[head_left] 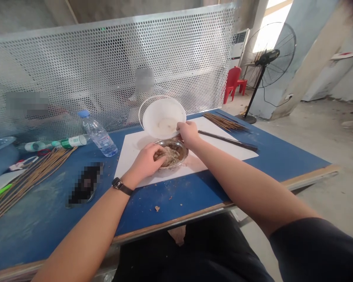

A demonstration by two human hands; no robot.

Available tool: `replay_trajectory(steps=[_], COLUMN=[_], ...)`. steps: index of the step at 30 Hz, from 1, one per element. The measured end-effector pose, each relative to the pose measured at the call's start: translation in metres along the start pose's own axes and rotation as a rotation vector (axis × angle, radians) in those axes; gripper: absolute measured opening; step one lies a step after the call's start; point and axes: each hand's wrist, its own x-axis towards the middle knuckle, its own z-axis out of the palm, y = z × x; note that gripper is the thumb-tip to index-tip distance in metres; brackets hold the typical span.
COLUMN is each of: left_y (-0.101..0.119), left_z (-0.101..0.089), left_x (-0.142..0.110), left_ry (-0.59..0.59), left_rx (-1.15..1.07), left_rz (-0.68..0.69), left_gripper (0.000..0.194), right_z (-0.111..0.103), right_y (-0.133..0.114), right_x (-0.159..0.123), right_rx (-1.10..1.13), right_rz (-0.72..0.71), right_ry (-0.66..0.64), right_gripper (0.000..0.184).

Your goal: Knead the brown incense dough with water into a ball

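Note:
A shallow metal bowl (182, 161) rests on a white sheet and holds a crumbly, grey-brown, dough-like clump (173, 156). My left hand (145, 161), with a watch at the wrist, reaches into the bowl from the left, its thumb and fingers curled on the clump. By its near right rim, my right hand (189, 134) grips a white plastic bucket (164, 111). The bucket is tilted toward me just behind and above the bowl. A little pale, cloudy stuff shows inside it. Its handle loops out at the left.
On the white sheet (126, 166) lie dark rods (229, 141) and thin brown sticks (223, 122). A water bottle (98, 135), a blurred dark phone-like object (86, 184) and long sticks (38, 176) are at left. A perforated metal panel (106, 70) stands behind the blue table (176, 199).

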Motion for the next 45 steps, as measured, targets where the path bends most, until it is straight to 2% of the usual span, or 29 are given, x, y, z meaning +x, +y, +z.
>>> replay_trajectory(steps=[14, 23, 30, 36, 45], left_y=[-0.0028, -0.0039, -0.0043, -0.0076, -0.0099], left_z=[0.0009, 0.0008, 0.0016, 0.0030, 0.0041], left_x=[0.0005, -0.0003, 0.0002, -0.0001, -0.0003], left_ry=[0.015, 0.016, 0.020, 0.038, 0.050], left_rx=[0.022, 0.020, 0.018, 0.024, -0.001], left_rz=[0.017, 0.009, -0.032, -0.015, 0.026], left_gripper=[0.016, 0.027, 0.040, 0.056, 0.054], right_z=[-0.0006, -0.0011, -0.0017, -0.0012, -0.0018], right_y=[0.0041, 0.0041, 0.0052, 0.0046, 0.0034], right_x=[0.0047, 0.0073, 0.0081, 0.0073, 0.0055], right_rx=[0.013, 0.022, 0.027, 0.025, 0.003], right_rz=[0.014, 0.052, 0.037, 0.006, -0.007], right_ry=[0.005, 0.026, 0.026, -0.012, -0.030], right_gripper=[0.014, 0.016, 0.017, 0.015, 0.014])
